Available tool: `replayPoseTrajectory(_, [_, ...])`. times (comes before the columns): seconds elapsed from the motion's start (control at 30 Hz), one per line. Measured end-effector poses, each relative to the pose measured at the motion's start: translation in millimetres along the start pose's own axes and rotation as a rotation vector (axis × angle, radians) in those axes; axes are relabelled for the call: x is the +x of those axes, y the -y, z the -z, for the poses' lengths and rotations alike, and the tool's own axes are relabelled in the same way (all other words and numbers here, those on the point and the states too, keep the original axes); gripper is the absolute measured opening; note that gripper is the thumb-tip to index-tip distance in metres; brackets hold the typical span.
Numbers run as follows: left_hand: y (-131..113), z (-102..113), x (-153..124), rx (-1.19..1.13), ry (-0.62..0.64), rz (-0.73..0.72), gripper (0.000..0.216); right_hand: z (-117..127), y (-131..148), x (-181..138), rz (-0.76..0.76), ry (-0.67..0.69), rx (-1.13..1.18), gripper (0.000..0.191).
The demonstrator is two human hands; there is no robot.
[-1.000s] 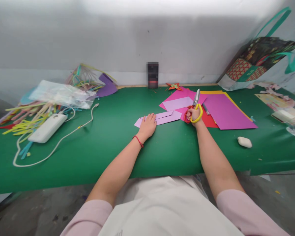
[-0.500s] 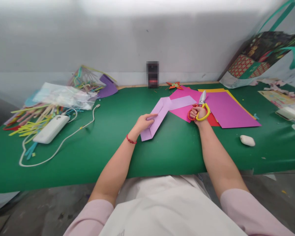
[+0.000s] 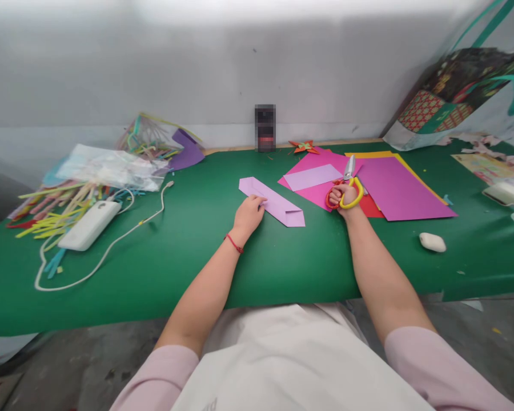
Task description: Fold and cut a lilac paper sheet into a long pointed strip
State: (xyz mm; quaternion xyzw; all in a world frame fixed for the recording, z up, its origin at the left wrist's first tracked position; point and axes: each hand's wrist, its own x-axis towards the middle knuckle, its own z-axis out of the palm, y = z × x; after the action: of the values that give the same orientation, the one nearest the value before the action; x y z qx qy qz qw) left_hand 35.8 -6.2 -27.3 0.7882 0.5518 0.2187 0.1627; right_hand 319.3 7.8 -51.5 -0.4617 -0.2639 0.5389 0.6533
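Note:
A folded lilac paper strip (image 3: pixel 274 202) lies flat on the green table (image 3: pixel 205 251), running from upper left to lower right. My left hand (image 3: pixel 248 213) rests on its near left edge, fingers curled onto the paper. My right hand (image 3: pixel 345 197) is closed through the yellow and red handles of a pair of scissors (image 3: pixel 348 182), blades pointing away over a stack of pink sheets (image 3: pixel 314 177). A smaller lilac rectangle (image 3: pixel 312 176) lies on the pink sheet.
Purple, yellow and red sheets (image 3: pixel 402 191) lie to the right, with a white eraser (image 3: pixel 432 242) nearer. At the left are a white power bank (image 3: pixel 89 224) with its cable, coloured strips and a plastic bag (image 3: pixel 107 166). A patterned bag (image 3: pixel 454 91) leans on the wall.
My left hand lifted the lilac strip, turned it over and laid it down at a new angle, further left. My right hand with the scissors barely moved.

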Motion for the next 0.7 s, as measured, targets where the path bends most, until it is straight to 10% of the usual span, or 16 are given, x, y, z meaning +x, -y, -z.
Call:
replayPoseTrajectory(0.27, [-12,3,-9,0.389,0.132,-0.006,0.036,-4,1,-2,-0.009,-0.033,-0.012,0.019])
replayPoseTrajectory(0.47, [-16,4,-9,0.328,-0.038,-0.035,0.039,-4,1,-2,-0.007,-0.030,-0.011,0.018])
replayPoseTrajectory(0.7, [-8,-2,-8,0.405,0.215,-0.038,0.045,-5,3,-3,-0.017,-0.021,-0.017,0.019])
